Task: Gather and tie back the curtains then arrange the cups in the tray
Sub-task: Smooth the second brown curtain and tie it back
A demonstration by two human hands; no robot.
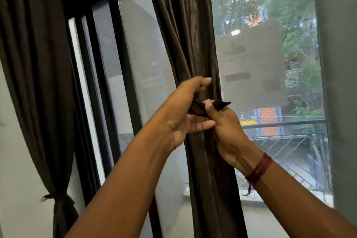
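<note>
A dark brown curtain (193,44) hangs gathered into a narrow bunch in front of the window, in the middle of the view. My left hand (183,114) wraps around the bunch from the left, its fingers curled on the fabric. My right hand (226,127) pinches the end of a dark tie strip (222,104) that goes round the bunch at hand height. A second brown curtain (36,63) hangs at the far left, bound near its bottom by a knotted tie (56,197). No cups or tray are in view.
Black window frames (123,63) stand between the two curtains. A mesh screen (260,63) covers the right pane, with a railing and buildings outside. A grey wall (338,83) borders the right side. A red thread band (258,168) circles my right wrist.
</note>
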